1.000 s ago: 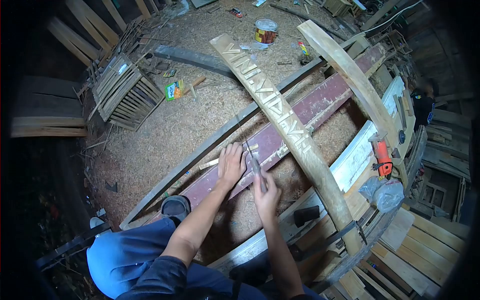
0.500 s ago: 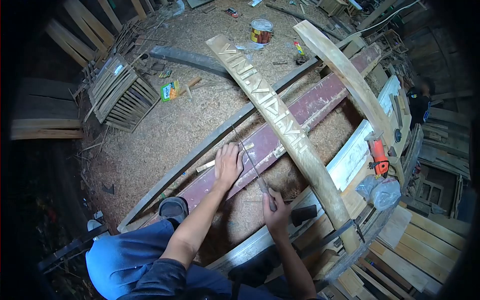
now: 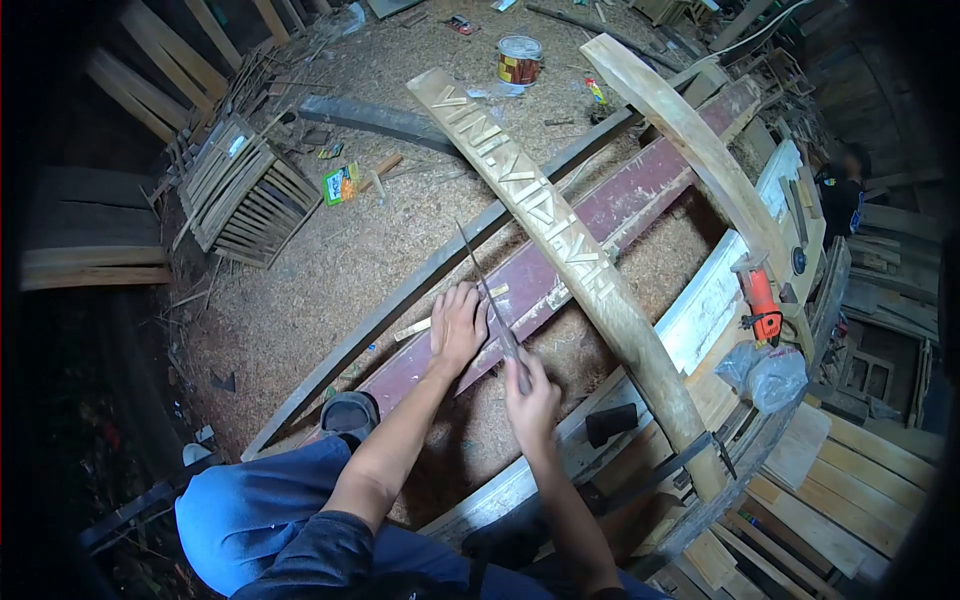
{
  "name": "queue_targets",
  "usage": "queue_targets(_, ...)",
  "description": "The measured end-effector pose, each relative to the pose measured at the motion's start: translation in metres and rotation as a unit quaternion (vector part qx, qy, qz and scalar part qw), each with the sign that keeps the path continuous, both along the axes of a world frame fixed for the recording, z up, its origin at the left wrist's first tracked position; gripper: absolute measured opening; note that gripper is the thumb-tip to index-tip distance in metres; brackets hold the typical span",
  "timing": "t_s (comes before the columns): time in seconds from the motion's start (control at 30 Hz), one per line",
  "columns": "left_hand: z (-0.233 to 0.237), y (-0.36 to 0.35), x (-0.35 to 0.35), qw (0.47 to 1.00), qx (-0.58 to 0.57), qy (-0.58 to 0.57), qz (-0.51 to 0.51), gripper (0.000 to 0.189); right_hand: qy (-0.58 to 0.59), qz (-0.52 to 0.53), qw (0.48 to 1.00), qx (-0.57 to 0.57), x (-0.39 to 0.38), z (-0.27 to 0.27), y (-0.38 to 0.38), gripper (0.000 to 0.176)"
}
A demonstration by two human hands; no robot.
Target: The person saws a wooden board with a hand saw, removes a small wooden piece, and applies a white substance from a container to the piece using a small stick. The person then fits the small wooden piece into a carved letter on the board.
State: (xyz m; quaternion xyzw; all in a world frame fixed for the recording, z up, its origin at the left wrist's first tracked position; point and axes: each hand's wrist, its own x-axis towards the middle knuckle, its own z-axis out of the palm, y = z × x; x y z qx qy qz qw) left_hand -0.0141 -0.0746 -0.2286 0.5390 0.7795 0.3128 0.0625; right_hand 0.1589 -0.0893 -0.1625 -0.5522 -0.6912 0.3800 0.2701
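My right hand (image 3: 533,398) is closed round the handle of a thin-bladed handsaw (image 3: 482,278), whose blade points away from me across the reddish plank (image 3: 535,283). My left hand (image 3: 459,325) presses down on a narrow wooden strip (image 3: 411,330) lying across that plank. One end of the strip shows left of the fingers and a short piece right of them, beside the blade; its middle is hidden under my hand. Farther right, a long pale board (image 3: 545,205) with raised wooden letter pieces along it crosses over the plank.
An orange power tool (image 3: 762,305) and a plastic bag (image 3: 775,380) lie at the right. A curved board (image 3: 690,130) crosses the far end. A paint can (image 3: 519,62), a hammer (image 3: 381,171) and a slatted crate (image 3: 240,195) are on the shavings-covered ground. Another person (image 3: 842,195) is at far right.
My right hand and the saw have moved forward and slightly left, so the blade reaches farther beyond the plank. My left hand stays in place on the strip.
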Motion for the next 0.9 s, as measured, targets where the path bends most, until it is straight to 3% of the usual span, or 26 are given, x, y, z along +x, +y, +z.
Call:
queue_targets(0.17,0.000,0.001,-0.001,0.999,-0.028,0.024,0.017,0.016,-0.037,0.012,0.999,-0.020,0.022,0.007,-0.010,0.021)
queue_targets(0.23,0.001,0.002,-0.001,1.000,0.002,-0.005,0.015,0.015,0.010,0.009,0.999,0.035,0.028,0.010,-0.013,0.020)
queue_targets(0.43,0.001,0.002,-0.002,1.000,0.015,0.005,0.014,0.015,0.005,0.019,1.000,-0.011,-0.006,-0.002,0.016,0.025)
queue_targets(0.57,0.008,0.002,-0.001,1.000,0.004,-0.002,0.010,0.015,0.026,0.006,0.999,0.045,0.038,-0.003,-0.016,0.026)
queue_targets(0.73,-0.002,0.002,0.002,1.000,-0.002,0.006,0.026,0.017,-0.035,0.000,0.998,-0.061,0.019,0.012,-0.006,0.025)
queue_targets(0.9,0.001,0.003,-0.001,1.000,-0.006,0.003,0.021,0.018,0.035,0.003,0.999,0.013,0.033,0.012,-0.011,0.026)
